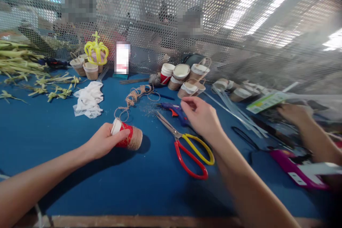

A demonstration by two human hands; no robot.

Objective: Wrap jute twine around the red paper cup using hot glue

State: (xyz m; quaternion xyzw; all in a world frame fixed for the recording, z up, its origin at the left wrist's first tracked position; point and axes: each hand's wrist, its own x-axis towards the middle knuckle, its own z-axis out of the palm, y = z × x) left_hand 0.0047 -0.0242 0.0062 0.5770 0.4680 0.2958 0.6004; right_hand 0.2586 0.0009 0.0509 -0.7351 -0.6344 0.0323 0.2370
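Note:
My left hand [107, 139] is wrapped round a small paper cup [125, 133] with a red printed side. The cup lies tilted, its white rim to the left, and brown twine covers its lower end. From the cup a loose tangle of twine [135, 94] runs up over the table. My right hand [201, 114] is curled beside a blue glue gun [172, 108], with thumb and forefinger tips close together. Whether anything is between them is hidden. Below that hand lie scissors [176, 135] with one red and one yellow handle, blades slightly apart.
Several twine-wrapped cups [180, 73] stand at the back. White cloth [89, 99], a yellow crown [96, 51] and dried plant stems [18, 57] are left. Clear glue sticks [235, 110] and a purple device [294, 167] lie right, near another person's hand [295, 114]. Perforated metal mesh [149, 17] rises behind.

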